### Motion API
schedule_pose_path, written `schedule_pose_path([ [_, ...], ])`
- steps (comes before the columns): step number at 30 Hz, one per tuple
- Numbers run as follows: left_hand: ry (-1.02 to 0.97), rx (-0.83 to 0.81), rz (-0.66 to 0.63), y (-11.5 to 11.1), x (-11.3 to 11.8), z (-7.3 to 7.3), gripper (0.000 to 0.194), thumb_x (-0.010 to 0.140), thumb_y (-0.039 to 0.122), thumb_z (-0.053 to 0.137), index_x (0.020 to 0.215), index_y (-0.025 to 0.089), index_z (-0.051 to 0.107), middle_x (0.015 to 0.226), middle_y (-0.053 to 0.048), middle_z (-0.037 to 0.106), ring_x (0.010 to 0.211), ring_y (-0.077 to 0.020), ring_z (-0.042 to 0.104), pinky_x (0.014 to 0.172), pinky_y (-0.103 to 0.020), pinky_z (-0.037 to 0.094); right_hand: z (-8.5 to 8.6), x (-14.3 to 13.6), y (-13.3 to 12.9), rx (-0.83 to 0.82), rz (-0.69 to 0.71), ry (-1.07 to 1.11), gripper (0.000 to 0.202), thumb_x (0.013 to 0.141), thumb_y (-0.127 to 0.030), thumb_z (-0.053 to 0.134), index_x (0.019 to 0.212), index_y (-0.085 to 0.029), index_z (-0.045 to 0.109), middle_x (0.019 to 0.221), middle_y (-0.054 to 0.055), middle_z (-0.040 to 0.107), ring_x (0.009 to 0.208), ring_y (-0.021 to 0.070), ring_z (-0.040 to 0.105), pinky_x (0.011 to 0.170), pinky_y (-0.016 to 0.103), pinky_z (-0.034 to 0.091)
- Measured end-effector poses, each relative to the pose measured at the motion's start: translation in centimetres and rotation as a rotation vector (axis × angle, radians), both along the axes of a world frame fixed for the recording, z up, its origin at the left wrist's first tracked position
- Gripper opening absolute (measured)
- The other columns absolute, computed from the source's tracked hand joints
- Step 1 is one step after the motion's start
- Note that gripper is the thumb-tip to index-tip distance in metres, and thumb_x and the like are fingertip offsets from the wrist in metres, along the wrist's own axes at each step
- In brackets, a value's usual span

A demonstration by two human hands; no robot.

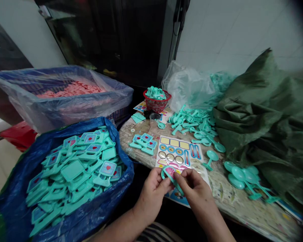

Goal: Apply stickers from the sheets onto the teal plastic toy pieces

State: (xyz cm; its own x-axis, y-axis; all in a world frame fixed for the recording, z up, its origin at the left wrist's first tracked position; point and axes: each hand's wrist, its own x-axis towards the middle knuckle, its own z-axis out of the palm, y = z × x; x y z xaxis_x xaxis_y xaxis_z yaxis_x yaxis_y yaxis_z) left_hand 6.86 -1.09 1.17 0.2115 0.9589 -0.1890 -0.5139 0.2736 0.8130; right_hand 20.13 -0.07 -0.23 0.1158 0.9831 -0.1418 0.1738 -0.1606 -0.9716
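Observation:
A teal plastic piece (178, 188) with a pink fan-shaped sticker is held over the table's front edge. My left hand (155, 191) pinches its rounded left end between thumb and fingers. The thumb of my right hand (195, 188) rests by the pink sticker, and its fingers are bent around the right side of the piece. Just beyond both hands lies a sticker sheet (174, 151) with yellow rectangles, round stickers and blue thermometer shapes. Part of the sheet is hidden under the hands.
A blue-lined container (126, 164) of teal pieces stands at the left, a plastic-covered crate (116, 95) of pink parts behind it. On the table (244, 208) are teal parts (192, 121), a red basket (155, 105) and green cloth (257, 127).

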Motion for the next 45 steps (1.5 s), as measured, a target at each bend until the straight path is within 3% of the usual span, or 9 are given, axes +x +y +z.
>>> schedule_pose_path([
  [9,0.050,0.020,0.015,-0.1,0.0,-0.2,0.018,0.083,0.028,0.057,0.097,0.017,0.052,0.102,-0.005,0.063,0.096,-0.0177,0.060,0.086,-0.034,0.048,-0.1,0.2,0.0,0.056,0.055,-0.188,0.035,0.074,-0.054,0.058,0.075,-0.021,0.046,0.060,-0.005,0.048,0.053,0.0110,0.043,0.049,0.022,0.036],
  [14,0.311,0.075,0.080,-0.1,-0.5,-1.3,0.020,0.085,0.038,0.051,0.088,0.018,0.054,0.092,-0.003,0.063,0.088,-0.0170,0.060,0.078,-0.031,0.050,0.4,0.4,-0.1,0.072,0.122,-0.604,0.041,0.073,-0.063,0.051,0.067,-0.023,0.046,0.060,-0.002,0.053,0.054,0.0141,0.046,0.051,0.025,0.035],
  [19,0.645,0.203,0.026,-0.3,-1.5,-1.5,0.025,0.085,0.042,0.049,0.084,0.018,0.055,0.078,-0.001,0.062,0.076,-0.0155,0.060,0.073,-0.027,0.049,-0.1,1.0,-0.1,-0.036,0.165,-0.703,0.046,0.068,-0.069,0.051,0.066,-0.023,0.050,0.063,0.000,0.058,0.058,0.0165,0.052,0.052,0.025,0.037],
  [22,0.672,0.200,0.068,0.4,-2.2,-1.1,0.026,0.085,0.043,0.048,0.086,0.018,0.055,0.075,0.000,0.061,0.072,-0.0146,0.060,0.069,-0.026,0.050,-1.0,1.9,-0.3,-0.072,0.148,-0.719,0.047,0.069,-0.070,0.050,0.065,-0.023,0.049,0.060,-0.002,0.056,0.056,0.0154,0.050,0.051,0.024,0.035],
  [26,0.556,0.177,0.175,3.5,-3.8,-0.2,0.026,0.085,0.044,0.044,0.090,0.019,0.052,0.086,-0.001,0.063,0.080,-0.0160,0.063,0.070,-0.027,0.053,-2.4,3.3,-1.1,-0.057,0.148,-0.636,0.046,0.076,-0.066,0.043,0.065,-0.022,0.049,0.056,-0.004,0.048,0.055,0.0133,0.044,0.052,0.023,0.034],
  [31,0.978,0.249,0.298,10.1,-6.4,0.3,0.028,0.082,0.041,0.043,0.085,0.018,0.059,0.084,-0.003,0.066,0.084,-0.0201,0.063,0.080,-0.036,0.051,-3.2,3.8,-1.9,-0.070,0.215,-0.516,0.042,0.077,-0.061,0.047,0.068,-0.021,0.049,0.061,-0.004,0.046,0.059,0.0125,0.043,0.055,0.022,0.035],
  [36,1.159,0.286,0.421,14.3,-7.8,-0.1,0.028,0.072,0.022,0.049,0.096,0.011,0.060,0.116,-0.018,0.058,0.120,-0.0297,0.044,0.106,-0.049,0.026,-3.2,4.4,-1.7,-0.070,0.199,-0.466,0.040,0.079,-0.057,0.045,0.066,-0.020,0.047,0.059,-0.004,0.041,0.057,0.0118,0.039,0.053,0.023,0.033],
  [40,1.207,0.367,0.426,13.2,-7.8,-0.8,0.037,0.075,0.025,0.046,0.106,0.008,0.057,0.125,-0.019,0.053,0.123,-0.0282,0.042,0.108,-0.047,0.025,-2.5,7.1,-0.5,-0.048,0.111,-0.511,0.037,0.081,-0.054,0.043,0.066,-0.021,0.047,0.056,-0.004,0.042,0.055,0.0121,0.042,0.051,0.023,0.033],
  [45,1.218,0.624,0.390,9.2,-6.1,-1.5,0.033,0.082,0.033,0.044,0.106,0.018,0.059,0.119,-0.011,0.059,0.114,-0.0225,0.052,0.101,-0.042,0.039,-1.8,11.4,2.7,0.035,-0.008,-0.851,0.035,0.083,-0.050,0.037,0.064,-0.021,0.045,0.061,0.000,0.052,0.058,0.0145,0.048,0.054,0.025,0.035],
])
